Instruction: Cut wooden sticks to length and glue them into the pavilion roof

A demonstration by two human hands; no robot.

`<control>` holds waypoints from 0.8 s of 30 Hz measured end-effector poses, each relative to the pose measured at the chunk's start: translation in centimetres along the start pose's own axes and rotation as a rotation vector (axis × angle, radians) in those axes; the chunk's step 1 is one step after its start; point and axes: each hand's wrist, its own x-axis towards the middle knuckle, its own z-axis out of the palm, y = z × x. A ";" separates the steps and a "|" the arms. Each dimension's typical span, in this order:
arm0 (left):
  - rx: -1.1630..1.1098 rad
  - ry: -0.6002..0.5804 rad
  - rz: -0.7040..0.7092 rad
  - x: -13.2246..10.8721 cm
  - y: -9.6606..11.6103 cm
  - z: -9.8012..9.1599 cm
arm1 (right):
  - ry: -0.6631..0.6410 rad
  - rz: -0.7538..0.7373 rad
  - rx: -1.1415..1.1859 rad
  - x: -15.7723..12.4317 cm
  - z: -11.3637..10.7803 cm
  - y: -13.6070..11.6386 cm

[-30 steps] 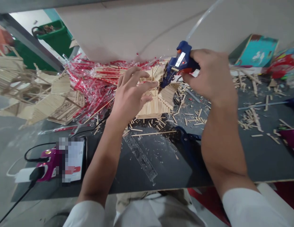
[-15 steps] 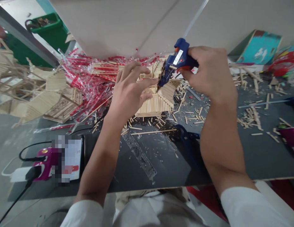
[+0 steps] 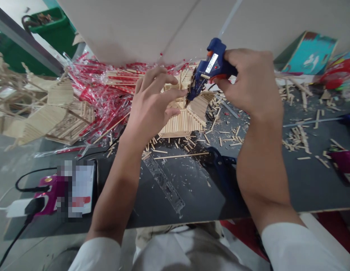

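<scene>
My right hand [image 3: 249, 81] is wrapped round a blue hot glue gun [image 3: 212, 67] with a clear glue stick out of its back. Its nozzle, crusted with dark residue, points down onto a model built of wooden sticks [image 3: 180, 124]. Beside the nozzle, my left hand [image 3: 153, 98] hovers over the model's left part, fingers apart and curved. The thumb and forefinger of that hand end close to the nozzle, with nothing visible between them. Part of the model is hidden behind my left hand and the gun.
Red-and-clear plastic wrappers [image 3: 101, 90] with sticks lie behind on the left, near finished stick models [image 3: 36, 120]. Cut stick bits surround the work. Closer in are a clear ruler [image 3: 165, 184], blue-handled pliers or cutters [image 3: 220, 162], a phone [image 3: 83, 188] and a purple power strip [image 3: 47, 194].
The view has shifted slightly, so most things sit a little more to the left and higher. My hands and the glue gun keep nearly the same pose over the model.
</scene>
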 end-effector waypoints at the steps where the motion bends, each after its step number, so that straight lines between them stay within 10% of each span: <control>1: -0.006 0.022 0.025 0.0 -0.2 0.1 | 0.033 -0.005 -0.011 0.0 0.2 0.0; 24: -0.008 -0.008 0.025 -0.2 -0.4 0.1 | 0.124 -0.023 -0.011 0.0 0.5 0.2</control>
